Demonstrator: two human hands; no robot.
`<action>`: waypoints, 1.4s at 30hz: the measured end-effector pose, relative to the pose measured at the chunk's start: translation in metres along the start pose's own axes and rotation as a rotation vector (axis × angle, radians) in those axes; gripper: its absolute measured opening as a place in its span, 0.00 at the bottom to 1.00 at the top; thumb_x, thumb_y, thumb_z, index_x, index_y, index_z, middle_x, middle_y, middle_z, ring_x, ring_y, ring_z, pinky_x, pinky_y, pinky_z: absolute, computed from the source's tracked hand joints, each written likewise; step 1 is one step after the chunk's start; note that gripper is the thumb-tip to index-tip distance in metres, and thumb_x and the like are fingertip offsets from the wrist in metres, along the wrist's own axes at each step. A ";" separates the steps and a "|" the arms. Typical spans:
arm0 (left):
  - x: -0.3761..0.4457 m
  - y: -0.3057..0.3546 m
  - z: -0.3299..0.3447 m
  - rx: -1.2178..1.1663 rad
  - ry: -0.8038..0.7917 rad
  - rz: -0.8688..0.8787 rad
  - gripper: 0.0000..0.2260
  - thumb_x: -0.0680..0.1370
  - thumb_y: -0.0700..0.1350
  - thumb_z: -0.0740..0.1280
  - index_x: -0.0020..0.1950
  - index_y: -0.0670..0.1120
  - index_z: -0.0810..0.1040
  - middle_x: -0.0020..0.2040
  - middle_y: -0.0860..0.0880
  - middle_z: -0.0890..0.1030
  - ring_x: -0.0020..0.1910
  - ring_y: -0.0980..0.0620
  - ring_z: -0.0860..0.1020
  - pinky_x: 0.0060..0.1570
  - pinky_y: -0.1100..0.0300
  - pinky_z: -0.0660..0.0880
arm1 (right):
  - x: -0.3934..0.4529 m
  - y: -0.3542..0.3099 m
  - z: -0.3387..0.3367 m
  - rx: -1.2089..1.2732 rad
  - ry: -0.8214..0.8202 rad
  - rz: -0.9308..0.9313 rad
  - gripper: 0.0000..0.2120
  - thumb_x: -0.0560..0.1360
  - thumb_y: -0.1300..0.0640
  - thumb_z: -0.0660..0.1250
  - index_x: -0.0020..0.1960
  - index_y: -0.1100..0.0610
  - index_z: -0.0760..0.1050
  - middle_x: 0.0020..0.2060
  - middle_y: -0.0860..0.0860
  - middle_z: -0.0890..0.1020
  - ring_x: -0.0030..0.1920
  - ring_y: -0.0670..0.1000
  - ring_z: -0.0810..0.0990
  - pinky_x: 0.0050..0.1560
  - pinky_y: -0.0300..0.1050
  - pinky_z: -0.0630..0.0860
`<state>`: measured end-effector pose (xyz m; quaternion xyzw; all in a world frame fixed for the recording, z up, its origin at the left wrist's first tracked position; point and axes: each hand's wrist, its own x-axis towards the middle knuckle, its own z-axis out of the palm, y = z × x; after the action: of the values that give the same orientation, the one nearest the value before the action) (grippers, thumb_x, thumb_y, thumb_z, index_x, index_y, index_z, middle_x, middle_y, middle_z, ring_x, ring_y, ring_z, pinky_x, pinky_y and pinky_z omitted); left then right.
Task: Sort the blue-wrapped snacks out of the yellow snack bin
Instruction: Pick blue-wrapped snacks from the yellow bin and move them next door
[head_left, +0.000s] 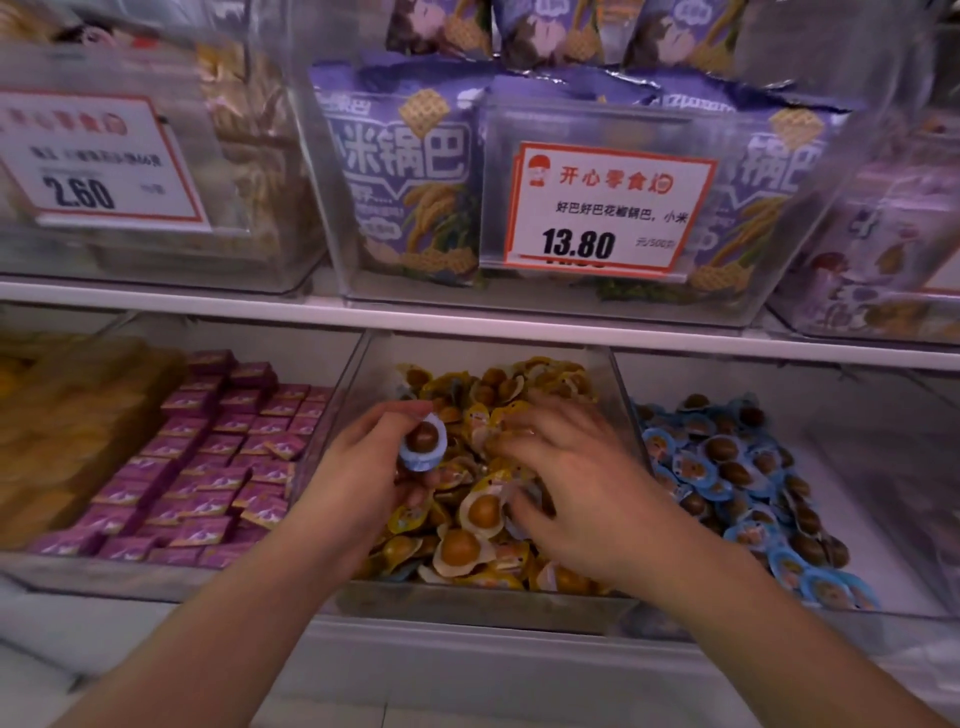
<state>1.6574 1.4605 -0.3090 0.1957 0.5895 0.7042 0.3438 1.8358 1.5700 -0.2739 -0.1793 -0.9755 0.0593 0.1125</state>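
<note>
Pinching 1 blue-wrapped snack (422, 441), left hand (363, 467); right hand (576, 488) fingers spread in yellow snack bin (467, 605).

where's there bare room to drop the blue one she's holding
The blue bin has bare floor along its right side and back, beside its pile of blue-wrapped snacks. The yellow bin is packed wall to wall under both hands. The left hand pinches the blue snack; the right hand digs in the pile.
</note>
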 end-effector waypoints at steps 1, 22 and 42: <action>0.001 -0.001 -0.002 0.014 -0.017 -0.002 0.09 0.75 0.48 0.66 0.48 0.48 0.85 0.34 0.46 0.81 0.27 0.48 0.76 0.23 0.59 0.67 | 0.000 0.000 0.001 -0.039 -0.079 -0.032 0.21 0.77 0.41 0.62 0.67 0.46 0.75 0.68 0.46 0.72 0.76 0.51 0.57 0.77 0.60 0.52; -0.048 -0.007 0.045 0.809 -0.101 0.704 0.15 0.79 0.51 0.62 0.65 0.57 0.73 0.56 0.59 0.79 0.55 0.58 0.77 0.54 0.58 0.74 | 0.006 -0.047 -0.002 1.992 0.090 0.730 0.19 0.78 0.48 0.65 0.59 0.61 0.81 0.54 0.60 0.85 0.53 0.55 0.85 0.52 0.51 0.80; -0.037 0.003 0.038 0.910 -0.123 0.753 0.12 0.80 0.52 0.61 0.59 0.56 0.81 0.51 0.63 0.82 0.51 0.59 0.79 0.50 0.56 0.74 | -0.064 0.130 -0.034 0.795 0.350 0.730 0.10 0.77 0.48 0.69 0.42 0.51 0.84 0.38 0.41 0.86 0.43 0.38 0.83 0.45 0.33 0.77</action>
<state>1.7076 1.4604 -0.2927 0.5595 0.7011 0.4417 -0.0144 1.9466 1.6701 -0.2738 -0.4561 -0.7198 0.4263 0.3034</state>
